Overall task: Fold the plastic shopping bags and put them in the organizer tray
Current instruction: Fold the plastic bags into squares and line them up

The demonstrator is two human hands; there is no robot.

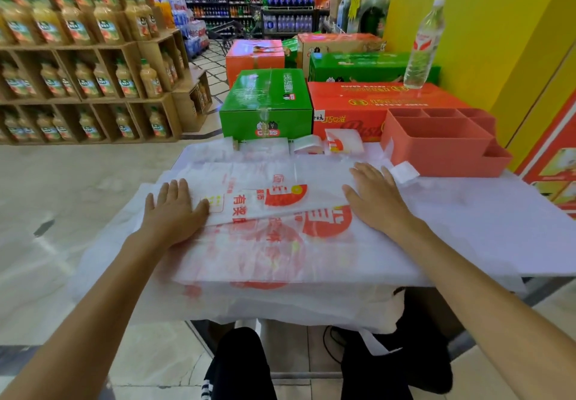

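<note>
Both hands press flat on a white plastic shopping bag with red print (pixel 268 194).
Left hand (pixel 174 209) and right hand (pixel 374 197), fingers straight, hold it mid-table (pixel 498 231); coral plastic organizer tray (pixel 442 147) sits at the far right corner.

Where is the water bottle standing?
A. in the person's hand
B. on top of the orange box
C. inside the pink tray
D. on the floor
B: the water bottle stands upright on the orange box, behind the pink organizer tray, while both hands lie flat on the plastic bag.
</note>
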